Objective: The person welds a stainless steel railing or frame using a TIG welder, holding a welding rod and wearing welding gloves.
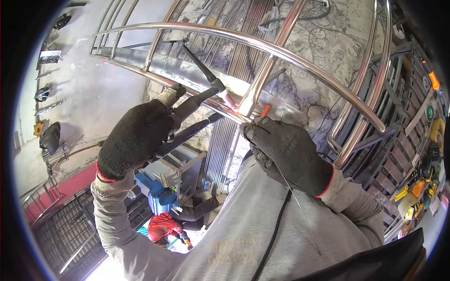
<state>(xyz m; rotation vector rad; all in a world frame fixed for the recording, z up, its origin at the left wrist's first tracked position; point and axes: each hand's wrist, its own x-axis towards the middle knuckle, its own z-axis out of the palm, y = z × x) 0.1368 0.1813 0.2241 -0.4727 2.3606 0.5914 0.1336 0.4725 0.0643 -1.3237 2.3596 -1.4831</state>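
In a dark glove, my left hand (pixel 138 133) is closed round the black handle of a welding torch (pixel 193 104). The torch's pink nozzle (pixel 228 101) points at a joint on a shiny metal tube frame (pixel 251 99), where a small bright spot shows. My right hand (pixel 290 152), also gloved, is closed on a thin wire rod (pixel 300 208), just below and right of the joint. The rod's long end hangs down over my grey clothing. An orange-tipped piece (pixel 266 110) shows just above my right fingers.
Curved tubes of the frame arch across the top. A person in red (pixel 163 226) is low at the left, near a blue machine (pixel 157 189). Metal racks (pixel 393 154) and yellow tools (pixel 415 199) are at the right. A black cable (pixel 276 225) crosses my clothing.
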